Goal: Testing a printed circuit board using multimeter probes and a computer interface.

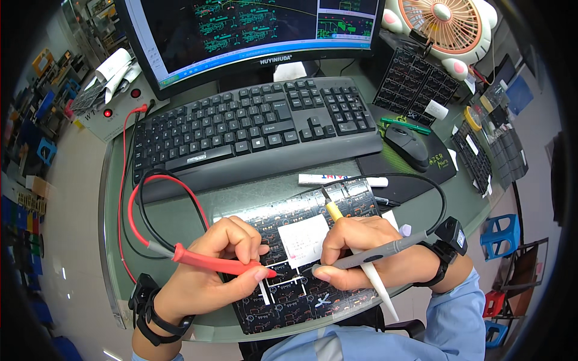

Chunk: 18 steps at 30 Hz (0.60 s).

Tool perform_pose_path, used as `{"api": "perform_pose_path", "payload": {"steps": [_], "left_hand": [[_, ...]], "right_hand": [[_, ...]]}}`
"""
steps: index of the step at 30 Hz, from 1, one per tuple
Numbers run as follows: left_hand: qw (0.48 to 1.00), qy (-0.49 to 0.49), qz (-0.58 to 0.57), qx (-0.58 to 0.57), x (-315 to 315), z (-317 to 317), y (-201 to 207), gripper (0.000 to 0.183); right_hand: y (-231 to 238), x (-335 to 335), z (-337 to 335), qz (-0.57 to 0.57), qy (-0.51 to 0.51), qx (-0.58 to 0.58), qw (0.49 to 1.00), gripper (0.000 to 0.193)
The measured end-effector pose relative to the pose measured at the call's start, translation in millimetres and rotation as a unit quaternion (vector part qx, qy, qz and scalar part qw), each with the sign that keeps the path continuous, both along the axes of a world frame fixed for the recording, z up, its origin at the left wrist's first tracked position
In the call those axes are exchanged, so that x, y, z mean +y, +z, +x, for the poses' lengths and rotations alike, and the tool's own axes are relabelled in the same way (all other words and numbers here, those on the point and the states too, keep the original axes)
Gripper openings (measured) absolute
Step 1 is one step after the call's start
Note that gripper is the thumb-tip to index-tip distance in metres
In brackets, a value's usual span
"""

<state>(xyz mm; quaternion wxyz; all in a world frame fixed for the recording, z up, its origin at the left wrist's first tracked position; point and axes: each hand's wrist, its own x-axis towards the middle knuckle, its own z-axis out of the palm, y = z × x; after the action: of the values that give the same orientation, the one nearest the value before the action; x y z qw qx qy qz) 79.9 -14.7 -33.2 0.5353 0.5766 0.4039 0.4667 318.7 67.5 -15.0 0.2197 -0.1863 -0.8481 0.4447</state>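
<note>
From the head view, my left hand (211, 286) pinches a red probe (214, 260), its tip over the black circuit board (259, 316) on the green worktop (241, 195). My right hand (379, 231) grips a grey probe (391, 248) and a slim yellow-and-white tool (380, 289) crossing behind it. I can't tell whether either tip touches the board. A white paper slip (295, 237) lies on it, between my hands; the keyboard (241, 132) sits beyond, with a mouse (406, 146) to its right.
</note>
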Motion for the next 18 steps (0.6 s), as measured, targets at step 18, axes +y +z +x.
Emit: {"api": "perform_pose_path", "payload": {"steps": [18], "left_hand": [[1.0,0.007,-0.012,0.022,-3.7,3.1,3.4,0.026]], "right_hand": [[-2.6,0.1,1.6,0.011,-0.002,0.003,1.0,0.022]]}}
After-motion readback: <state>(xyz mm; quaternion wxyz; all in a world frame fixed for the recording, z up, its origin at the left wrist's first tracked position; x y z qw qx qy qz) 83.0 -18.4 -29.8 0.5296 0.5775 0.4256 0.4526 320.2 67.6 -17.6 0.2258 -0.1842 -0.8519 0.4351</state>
